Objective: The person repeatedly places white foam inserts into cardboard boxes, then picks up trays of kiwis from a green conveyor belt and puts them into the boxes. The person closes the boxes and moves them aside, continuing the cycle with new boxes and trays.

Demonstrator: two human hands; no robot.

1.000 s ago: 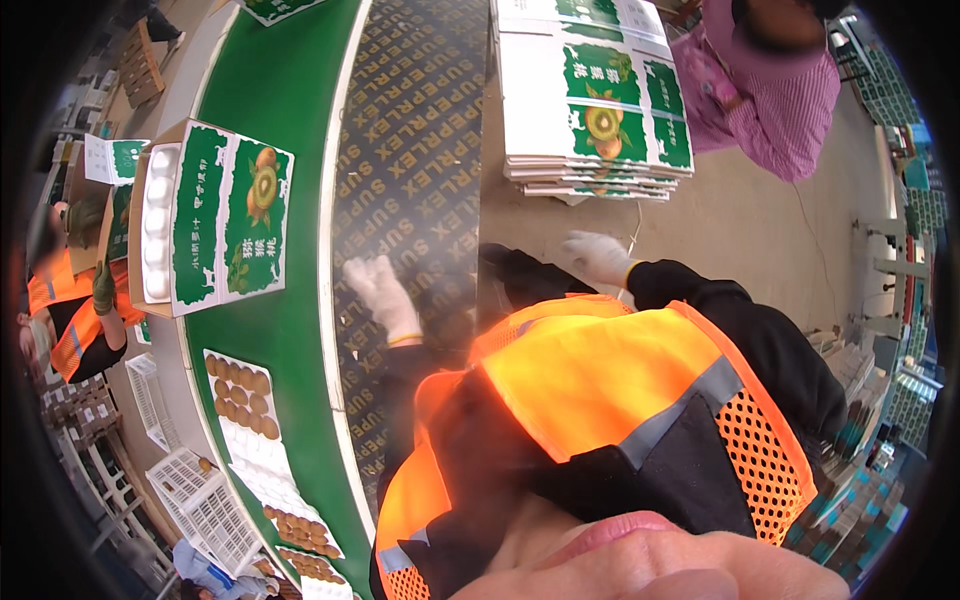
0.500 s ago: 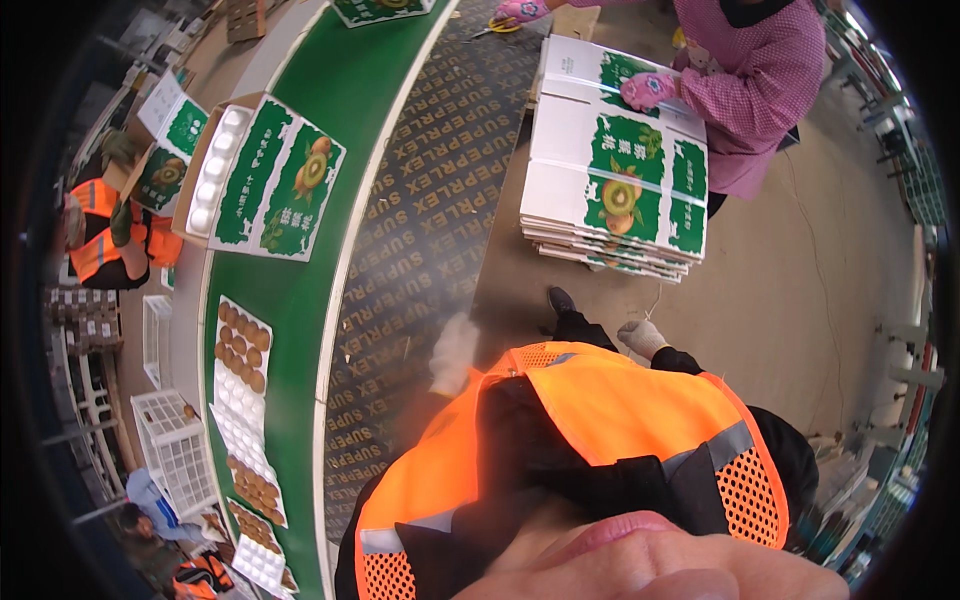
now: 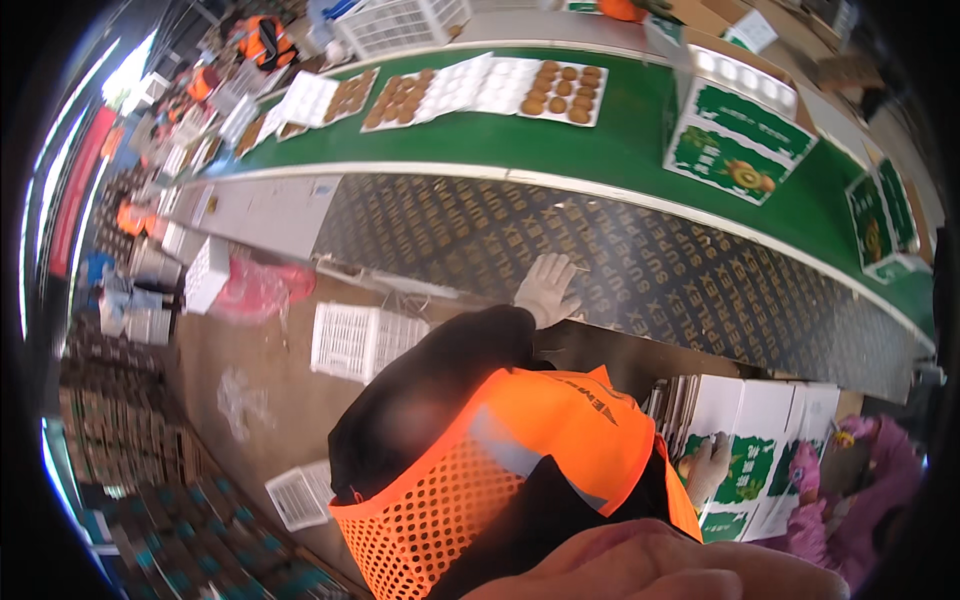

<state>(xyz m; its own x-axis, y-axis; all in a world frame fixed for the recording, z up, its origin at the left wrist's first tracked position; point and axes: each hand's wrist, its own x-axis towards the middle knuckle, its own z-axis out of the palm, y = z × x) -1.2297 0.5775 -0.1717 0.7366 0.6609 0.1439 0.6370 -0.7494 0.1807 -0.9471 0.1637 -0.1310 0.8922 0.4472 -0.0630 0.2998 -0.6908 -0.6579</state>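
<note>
My left hand (image 3: 547,288), in a pale knit glove, rests on the edge of the dark printed board (image 3: 470,225) with its fingers spread. It holds nothing. On the lower right, my right hand (image 3: 708,470), also gloved, is at a stack of flat white and green cartons (image 3: 745,462). Its fingers look stretched out over the top carton, and I see nothing held in them. Beside it, a person in pink sleeves has a pink-gloved hand (image 3: 804,467) on the same stack. That person's other hand, near something yellow (image 3: 843,438), is farther right.
Beyond the board runs a green conveyor belt (image 3: 630,150) with trays of kiwifruit (image 3: 565,92), white empty trays (image 3: 455,88) and an open kiwi carton (image 3: 740,145). Another carton (image 3: 885,220) stands at its right end. White plastic crates (image 3: 365,342) lie on the floor at left.
My view has swung left along the belt. My left hand, blurred before, now rests on the board's edge. My right hand has moved from beside my body to the flat cartons.
</note>
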